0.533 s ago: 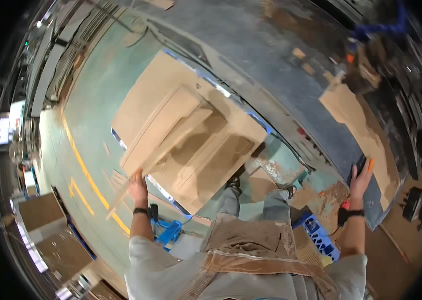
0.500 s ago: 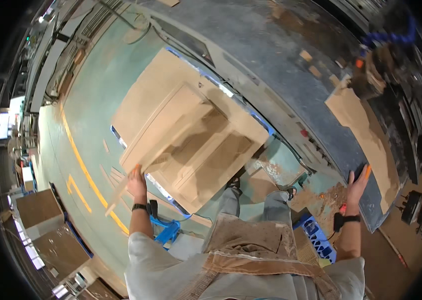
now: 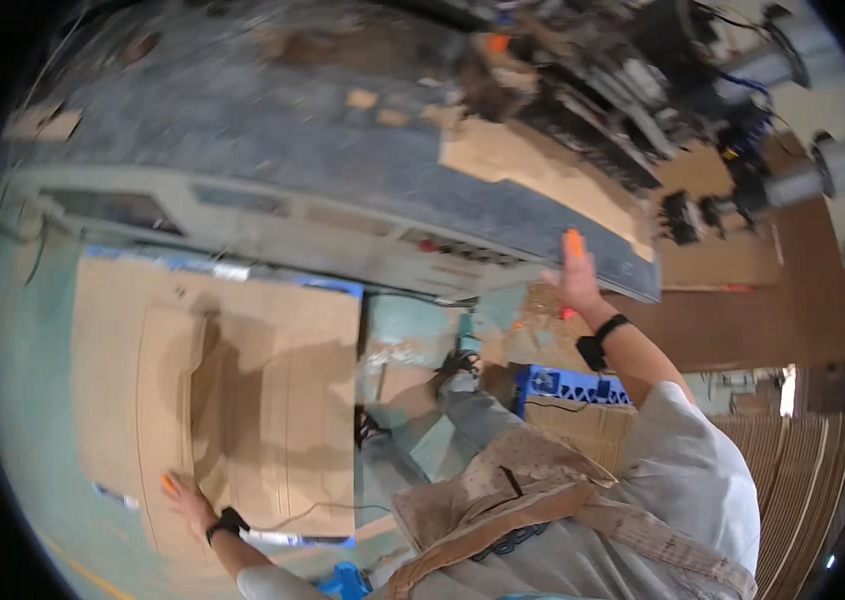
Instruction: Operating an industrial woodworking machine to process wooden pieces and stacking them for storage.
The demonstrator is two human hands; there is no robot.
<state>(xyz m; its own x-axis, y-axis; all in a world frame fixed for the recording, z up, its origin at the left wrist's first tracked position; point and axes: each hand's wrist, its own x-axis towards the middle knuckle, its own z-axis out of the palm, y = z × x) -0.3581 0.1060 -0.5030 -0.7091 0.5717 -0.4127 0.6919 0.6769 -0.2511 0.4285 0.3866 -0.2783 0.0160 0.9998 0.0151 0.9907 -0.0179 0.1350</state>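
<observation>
My left hand (image 3: 190,503) rests with fingers stretched out on a folded brown cardboard sheet (image 3: 165,400), low on the left. That sheet tops a pile of cardboard (image 3: 318,400) with blue edges beneath it. At the grey machine table (image 3: 423,195), my right hand (image 3: 576,278) is raised by the front edge, its fingers apart and nothing visible in them. A finger on each hand is orange at the end. Just beyond the right hand, a long cut piece of cardboard (image 3: 543,180) lies on the table. Motion blurs the picture somewhat.
Metal machine parts (image 3: 683,215) stand behind the table at the right. A blue plastic pallet (image 3: 573,385) and stacked cardboard (image 3: 783,470) are to my right. Scraps (image 3: 393,352) lie on the floor near my feet. A blue object (image 3: 348,580) is at the lower edge.
My view has swung to the right, so the table and cardboard pile appear farther left. The cardboard sheet under my left hand lies flatter. My right hand remains near the table edge.
</observation>
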